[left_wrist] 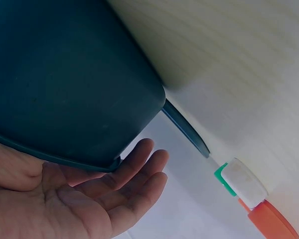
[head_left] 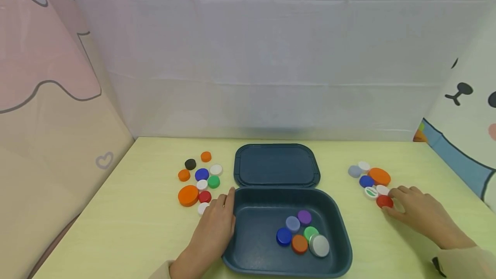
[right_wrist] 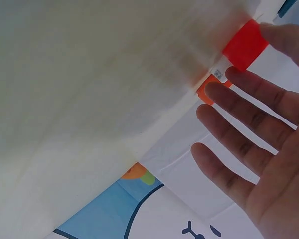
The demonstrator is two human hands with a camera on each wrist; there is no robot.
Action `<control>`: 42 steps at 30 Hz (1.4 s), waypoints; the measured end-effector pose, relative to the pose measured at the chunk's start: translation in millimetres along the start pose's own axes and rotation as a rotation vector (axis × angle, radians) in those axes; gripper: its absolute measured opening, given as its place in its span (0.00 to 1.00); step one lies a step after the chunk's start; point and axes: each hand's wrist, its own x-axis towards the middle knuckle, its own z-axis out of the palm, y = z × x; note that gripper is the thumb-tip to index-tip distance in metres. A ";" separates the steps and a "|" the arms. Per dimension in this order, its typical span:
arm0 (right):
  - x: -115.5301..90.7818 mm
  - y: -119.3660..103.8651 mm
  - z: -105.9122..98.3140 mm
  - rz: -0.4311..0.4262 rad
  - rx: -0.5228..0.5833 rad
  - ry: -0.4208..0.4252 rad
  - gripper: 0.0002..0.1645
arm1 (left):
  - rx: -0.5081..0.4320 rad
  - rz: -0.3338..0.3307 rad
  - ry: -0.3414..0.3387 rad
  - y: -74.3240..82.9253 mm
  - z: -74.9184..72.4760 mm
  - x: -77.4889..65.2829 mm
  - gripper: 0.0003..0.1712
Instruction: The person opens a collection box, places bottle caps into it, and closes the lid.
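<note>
A dark blue-green box (head_left: 255,244) stands on the table with several bottle caps inside, among them an orange cap (head_left: 299,244) and a silver-grey cap (head_left: 319,245). My left hand (head_left: 211,229) rests on its left rim; in the left wrist view, loosely extended fingers reach past the rim, and the thumb is hidden. At the right, my right hand (head_left: 424,214) pinches a red cap (right_wrist: 245,45) between thumb and index finger, the other fingers spread. Around it lie a white cap (head_left: 382,190), a white cap with a green mark (head_left: 370,193) and an orange cap (head_left: 379,176).
Behind the box lies a flat dark lid (head_left: 277,165). More loose caps lie left of it, including a large orange cap (head_left: 188,196), a black cap (head_left: 190,164) and a green cap (head_left: 213,181). A pale curtain (head_left: 271,68) hangs along the table's back edge.
</note>
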 end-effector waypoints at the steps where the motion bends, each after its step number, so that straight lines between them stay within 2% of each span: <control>1: 0.0 0.2 0.3 -0.002 -0.002 0.002 0.20 | 0.000 0.000 -0.001 0.0 0.0 -0.1 0.33; 12: -0.9 -1.7 -0.9 0.014 0.002 0.000 0.20 | -0.006 -0.009 -0.011 0.9 -0.9 -0.4 0.33; 18: -2.8 -11.2 -7.0 -0.004 0.004 0.047 0.20 | -0.001 -0.003 -0.002 0.4 -0.4 -0.6 0.33; 22: -3.1 -21.9 -14.5 -0.024 -0.012 0.075 0.21 | 0.010 0.017 0.027 -0.6 1.3 -0.8 0.33; 27: -4.9 -37.1 -24.4 -0.093 -0.025 0.163 0.21 | 0.028 0.050 0.075 -2.1 3.8 -1.6 0.32; 34: -4.0 -58.7 -35.1 -0.247 -0.032 0.391 0.22 | 0.026 0.051 0.080 -2.7 4.6 -1.1 0.32; 39: -0.3 -77.4 -43.1 -0.330 -0.014 0.483 0.20 | 0.025 0.049 0.072 -2.5 4.2 -1.0 0.32; 42: 2.0 -89.3 -47.4 -0.371 0.001 0.518 0.28 | 0.024 0.047 0.068 -2.2 3.9 -0.9 0.32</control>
